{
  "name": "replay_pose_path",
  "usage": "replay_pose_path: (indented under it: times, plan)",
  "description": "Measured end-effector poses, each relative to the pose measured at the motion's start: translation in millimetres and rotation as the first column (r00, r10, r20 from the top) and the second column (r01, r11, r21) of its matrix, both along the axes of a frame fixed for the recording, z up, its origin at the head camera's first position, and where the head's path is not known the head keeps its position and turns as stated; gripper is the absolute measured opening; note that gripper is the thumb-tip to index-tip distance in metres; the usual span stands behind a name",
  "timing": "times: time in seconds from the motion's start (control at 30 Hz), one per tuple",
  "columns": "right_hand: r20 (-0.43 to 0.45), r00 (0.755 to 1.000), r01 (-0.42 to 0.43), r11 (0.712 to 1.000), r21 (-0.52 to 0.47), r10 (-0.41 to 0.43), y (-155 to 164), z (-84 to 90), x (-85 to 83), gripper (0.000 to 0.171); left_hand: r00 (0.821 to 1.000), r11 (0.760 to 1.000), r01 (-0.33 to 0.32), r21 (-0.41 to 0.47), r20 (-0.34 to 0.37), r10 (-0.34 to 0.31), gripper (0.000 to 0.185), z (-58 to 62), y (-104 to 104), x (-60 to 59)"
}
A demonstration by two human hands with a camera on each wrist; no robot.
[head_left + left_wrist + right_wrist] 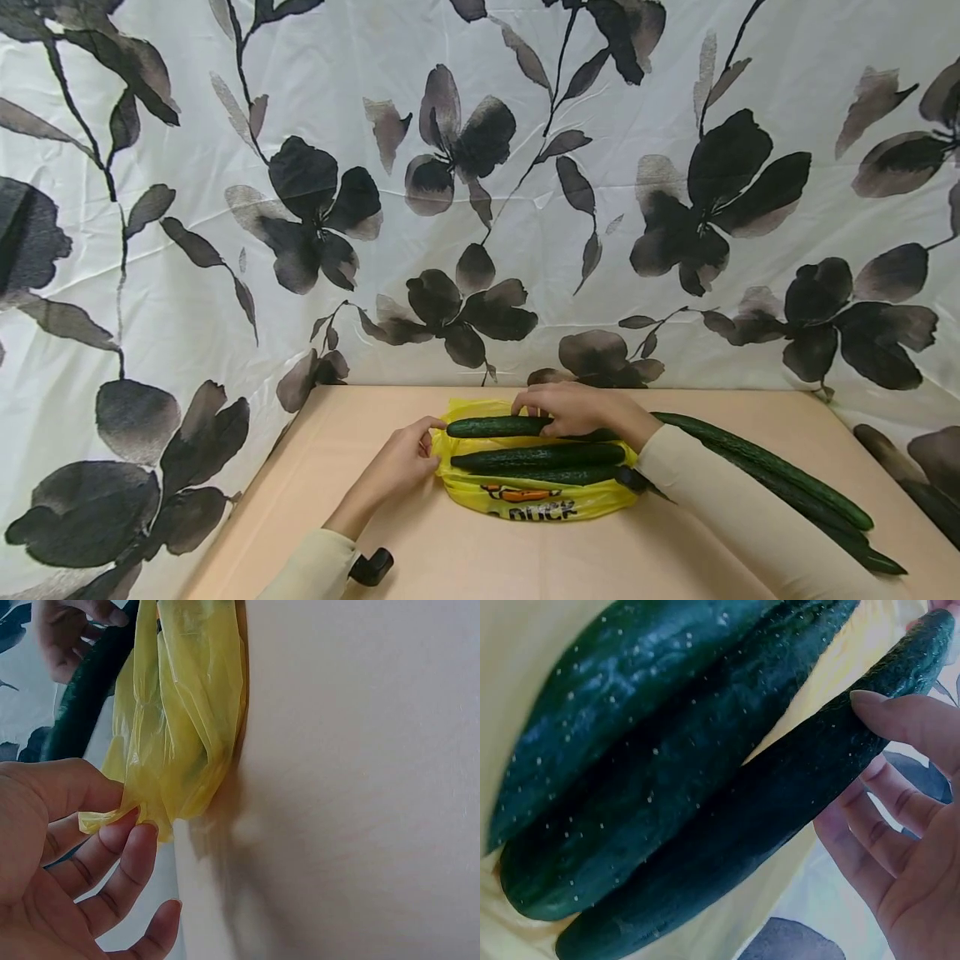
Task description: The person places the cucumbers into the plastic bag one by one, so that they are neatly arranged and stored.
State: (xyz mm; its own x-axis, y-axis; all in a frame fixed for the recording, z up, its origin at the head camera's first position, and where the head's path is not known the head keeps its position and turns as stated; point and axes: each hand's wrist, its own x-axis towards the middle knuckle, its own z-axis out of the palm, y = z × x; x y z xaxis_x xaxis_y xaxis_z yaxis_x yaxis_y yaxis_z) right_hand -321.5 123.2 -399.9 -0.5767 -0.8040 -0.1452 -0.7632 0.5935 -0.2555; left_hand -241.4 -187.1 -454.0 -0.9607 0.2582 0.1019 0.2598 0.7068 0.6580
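Observation:
A yellow plastic bag (465,492) with dark print lies on the table, its opening spread. My left hand (401,462) pinches the bag's left edge between thumb and fingers, as the left wrist view shows up close on the bag (180,712). My right hand (581,408) grips a dark green cucumber (491,427) at the bag's far side; in the right wrist view the thumb lies across that cucumber (757,799). Two more cucumbers (536,457) lie side by side in the bag, nearer me. The right forearm hides part of the bag's right end.
More long cucumbers (780,479) lie slantwise on the right of the table (480,567), partly behind the right sleeve. A floral cloth (540,192) hangs behind the table's far edge. Dark wrist devices sit on both arms.

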Motion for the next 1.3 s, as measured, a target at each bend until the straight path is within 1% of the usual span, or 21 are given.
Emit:
replay_pose_path:
  times: [0.17, 0.3, 0.47, 0.67, 0.87, 1.03, 1.2, 1.3]
  plan:
    - [0.018, 1.0, 0.02, 0.999, 0.041, -0.02, -4, -3.9, -0.3, 0.048, 1.0, 1.0, -0.002, 0.003, 0.002, 0.002, 0.05, 0.8, -1, 0.5]
    - [0.007, 0.999, 0.033, 0.997, 0.066, -0.034, -7, -8.2, -1.5, 0.047, 1.0, 1.0, 0.0, 0.009, -0.001, 0.0, 0.05, 1.3, -1, 0.7]
    - [-0.034, 0.999, 0.028, 0.996, 0.085, -0.026, -11, -14.4, -1.2, 0.044, 1.0, 1.0, 0.005, 0.012, -0.004, -0.005, 0.049, 2.5, -1, 1.8]
    - [-0.076, 0.996, 0.05, 0.993, 0.103, -0.042, -14, -20.4, -1.1, 0.043, 1.0, 1.0, 0.008, 0.014, -0.006, -0.008, 0.05, 1.6, -1, 1.9]
    - [-0.139, 0.99, 0.036, 0.99, 0.134, -0.018, -16, -26.1, -0.4, 0.042, 1.0, 1.0, 0.001, 0.011, 0.002, -0.001, 0.049, 1.1, -2, 2.0]
    - [-0.15, 0.989, 0.038, 0.989, 0.143, -0.017, -15, -25.8, -0.2, 0.041, 1.0, 1.0, -0.003, 0.013, 0.01, 0.003, 0.05, 1.1, -1, 2.2]
    - [-0.15, 0.988, 0.052, 0.983, 0.174, -0.025, -12, -25.3, -1.2, 0.039, 1.0, 1.0, -0.011, 0.006, 0.012, 0.011, 0.053, 3.2, -2, 3.4]
    - [-0.146, 0.989, 0.041, 0.985, 0.166, -0.017, -12, -24.6, -1.2, 0.04, 1.0, 1.0, -0.01, 0.004, 0.012, 0.01, 0.052, 3.6, -2, 3.5]
